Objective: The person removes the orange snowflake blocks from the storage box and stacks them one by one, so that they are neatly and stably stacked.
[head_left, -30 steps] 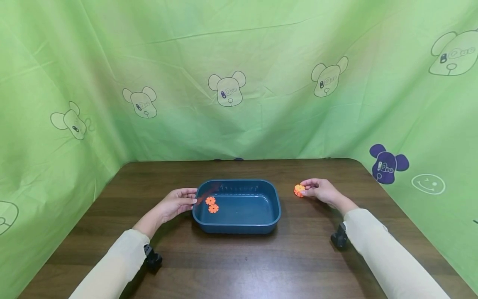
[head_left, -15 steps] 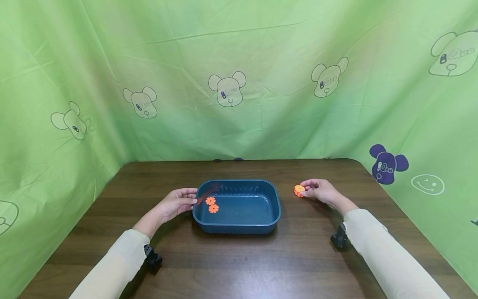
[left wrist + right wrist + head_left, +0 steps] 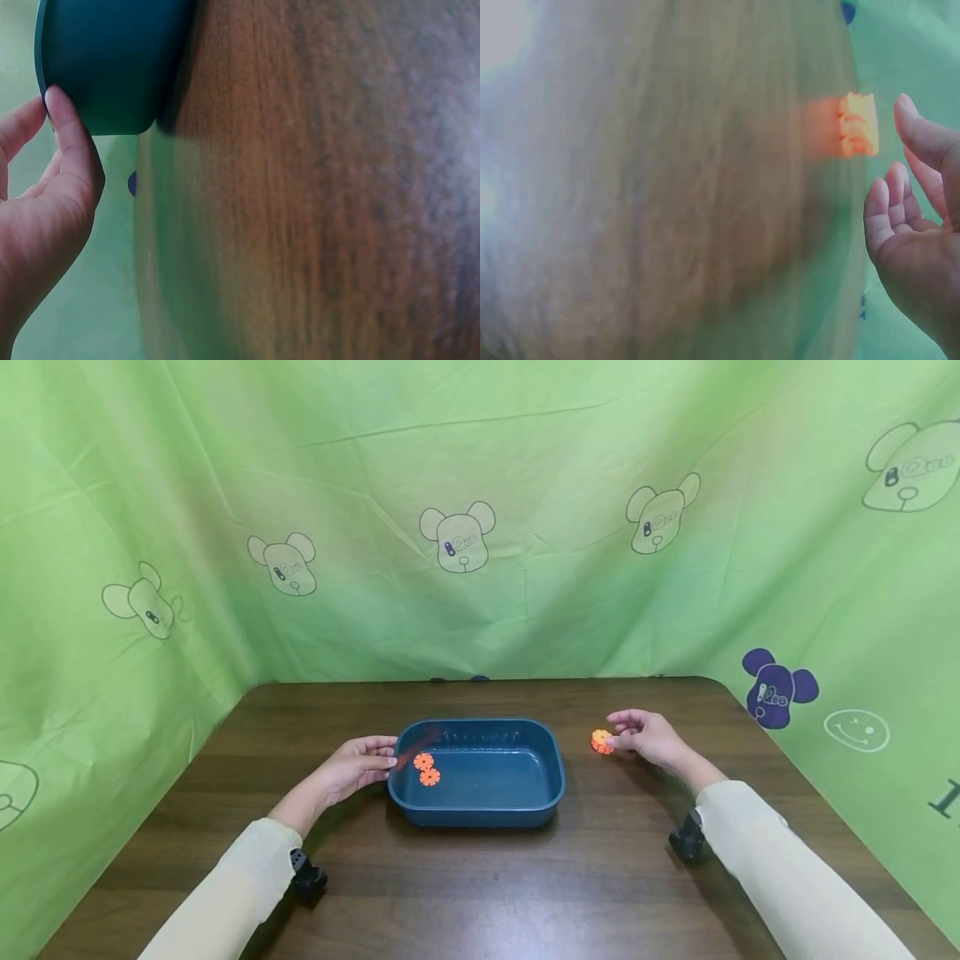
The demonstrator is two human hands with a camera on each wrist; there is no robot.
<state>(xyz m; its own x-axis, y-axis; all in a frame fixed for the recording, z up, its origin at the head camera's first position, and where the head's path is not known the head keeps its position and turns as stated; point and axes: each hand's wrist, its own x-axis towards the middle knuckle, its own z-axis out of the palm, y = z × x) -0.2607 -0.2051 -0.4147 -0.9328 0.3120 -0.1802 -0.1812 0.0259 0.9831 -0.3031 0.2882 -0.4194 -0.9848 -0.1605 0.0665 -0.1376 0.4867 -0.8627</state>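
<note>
A dark blue rectangular basin (image 3: 480,817) stands on the table, left of centre. My left hand (image 3: 356,770) pinches its left rim between thumb and fingers; the left wrist view shows the thumb (image 3: 69,127) against the outer wall. Two orange flower-shaped discs (image 3: 429,777) lie inside the basin near its left end. To the right, a small stack of orange flower-shaped discs (image 3: 601,741) rests on the table. Just right of the stack is my right hand (image 3: 648,739), fingers and thumb spread apart. The right wrist view shows a gap between this hand and the stack (image 3: 859,124).
The brown wooden table (image 3: 480,893) has its far edge against a green printed curtain (image 3: 525,610), which also hangs on the left and right sides. Each wrist carries a small black camera (image 3: 307,878).
My right hand has let go of the orange disc stack, spreading its fingers and drawing back slightly to the right. The left hand and the basin have stayed in place.
</note>
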